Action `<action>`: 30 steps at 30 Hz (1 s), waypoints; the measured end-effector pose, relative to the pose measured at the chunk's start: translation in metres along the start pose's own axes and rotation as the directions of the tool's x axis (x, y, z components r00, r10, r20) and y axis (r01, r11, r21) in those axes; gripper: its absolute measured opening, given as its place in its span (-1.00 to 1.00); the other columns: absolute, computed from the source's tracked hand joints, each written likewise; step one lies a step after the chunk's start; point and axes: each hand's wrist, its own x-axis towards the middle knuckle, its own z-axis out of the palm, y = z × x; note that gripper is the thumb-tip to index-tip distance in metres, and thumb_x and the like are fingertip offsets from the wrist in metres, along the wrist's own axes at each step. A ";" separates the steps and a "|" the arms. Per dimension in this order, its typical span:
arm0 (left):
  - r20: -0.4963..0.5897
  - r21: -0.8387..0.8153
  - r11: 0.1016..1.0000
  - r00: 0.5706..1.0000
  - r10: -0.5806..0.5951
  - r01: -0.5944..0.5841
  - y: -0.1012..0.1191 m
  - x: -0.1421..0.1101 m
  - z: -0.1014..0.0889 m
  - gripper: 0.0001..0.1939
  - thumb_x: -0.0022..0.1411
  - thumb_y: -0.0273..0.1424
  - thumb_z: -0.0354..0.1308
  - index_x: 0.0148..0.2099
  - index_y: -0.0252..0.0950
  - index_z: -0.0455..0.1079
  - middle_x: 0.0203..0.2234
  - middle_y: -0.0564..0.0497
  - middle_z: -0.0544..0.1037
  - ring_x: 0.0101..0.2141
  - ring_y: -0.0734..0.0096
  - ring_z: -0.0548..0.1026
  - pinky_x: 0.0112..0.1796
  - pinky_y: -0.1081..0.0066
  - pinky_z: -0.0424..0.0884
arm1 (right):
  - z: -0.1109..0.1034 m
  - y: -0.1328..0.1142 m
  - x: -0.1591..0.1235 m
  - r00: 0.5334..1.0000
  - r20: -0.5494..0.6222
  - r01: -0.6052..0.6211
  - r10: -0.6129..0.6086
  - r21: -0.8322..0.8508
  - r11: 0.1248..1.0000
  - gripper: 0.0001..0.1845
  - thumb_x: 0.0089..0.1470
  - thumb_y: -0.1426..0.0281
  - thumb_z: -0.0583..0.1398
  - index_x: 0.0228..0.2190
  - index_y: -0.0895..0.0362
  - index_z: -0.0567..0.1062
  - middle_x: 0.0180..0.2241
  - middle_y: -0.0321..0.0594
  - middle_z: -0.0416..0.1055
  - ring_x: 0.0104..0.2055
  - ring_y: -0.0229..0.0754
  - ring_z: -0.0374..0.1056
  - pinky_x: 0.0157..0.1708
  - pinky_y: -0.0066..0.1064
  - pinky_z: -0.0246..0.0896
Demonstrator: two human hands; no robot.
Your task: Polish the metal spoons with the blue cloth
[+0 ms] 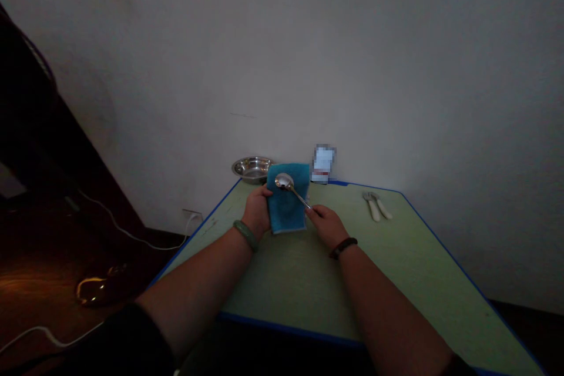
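Note:
My left hand point(257, 211) holds a blue cloth point(288, 211) by its left side, its thumb on the front and the other fingers hidden behind. The cloth is spread roughly upright above the table. In front of it is a shiny metal spoon point(284, 181), its bowl at the upper left. My right hand point(326, 227) is closed round the end of the spoon's handle. Whether the bowl touches the cloth I cannot tell.
A shallow metal bowl point(253, 169) stands at the far left of the green table point(286, 282), partly behind the cloth. A blurred phone-like object point(323, 163) leans at the wall. Two white-handled utensils point(377, 207) lie to the right. A white cable point(145, 241) hangs at the left.

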 end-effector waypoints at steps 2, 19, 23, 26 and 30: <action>0.024 0.002 1.000 1.000 -0.007 0.007 0.000 0.000 0.000 -0.66 -0.29 -0.51 -0.05 -0.36 -0.32 0.37 -0.58 -0.02 0.51 -0.43 0.11 0.51 -0.35 0.11 0.44 | 0.000 0.000 0.000 1.000 -0.006 -0.003 0.003 -0.001 1.000 -0.63 0.00 0.15 0.01 -0.46 0.14 0.47 -0.50 -0.26 0.37 -0.41 -0.22 0.25 -0.41 -0.43 0.05; -0.032 0.107 0.993 0.998 -0.053 0.057 -0.005 -0.002 0.001 -0.66 -0.30 -0.51 -0.04 -0.36 -0.33 0.37 -0.58 -0.06 0.51 -0.45 0.08 0.51 -0.34 0.06 0.43 | 0.001 0.003 0.002 1.000 0.021 0.007 -0.008 0.026 1.000 -0.63 0.01 0.14 0.00 -0.46 0.14 0.43 -0.49 -0.27 0.35 -0.39 -0.22 0.24 -0.38 -0.43 0.06; -0.017 0.097 0.994 0.999 -0.045 0.046 -0.003 -0.002 0.001 -0.66 -0.29 -0.50 -0.05 -0.36 -0.32 0.38 -0.61 -0.03 0.50 -0.47 0.12 0.50 -0.34 0.09 0.44 | 0.001 0.003 0.001 1.000 0.028 0.002 -0.003 0.032 0.999 -0.64 0.00 0.14 0.01 -0.43 0.14 0.45 -0.47 -0.26 0.37 -0.37 -0.21 0.26 -0.35 -0.42 0.08; -0.008 0.073 0.997 1.000 -0.012 0.013 -0.001 -0.002 0.001 -0.67 -0.29 -0.51 -0.05 -0.36 -0.32 0.37 -0.61 -0.02 0.50 -0.50 0.16 0.50 -0.34 0.12 0.44 | 0.002 0.003 0.001 1.000 0.025 -0.003 0.002 0.031 1.000 -0.64 0.00 0.14 0.01 -0.43 0.13 0.45 -0.46 -0.26 0.37 -0.38 -0.22 0.26 -0.36 -0.42 0.08; -0.030 0.045 0.999 1.000 -0.002 0.003 0.000 -0.001 0.002 -0.66 -0.29 -0.51 -0.05 -0.36 -0.34 0.37 -0.60 -0.02 0.50 -0.50 0.17 0.50 -0.34 0.12 0.44 | 0.001 0.002 0.002 1.000 0.009 0.001 -0.001 -0.013 1.000 -0.64 0.01 0.15 0.01 -0.45 0.15 0.45 -0.48 -0.25 0.37 -0.39 -0.22 0.25 -0.38 -0.43 0.06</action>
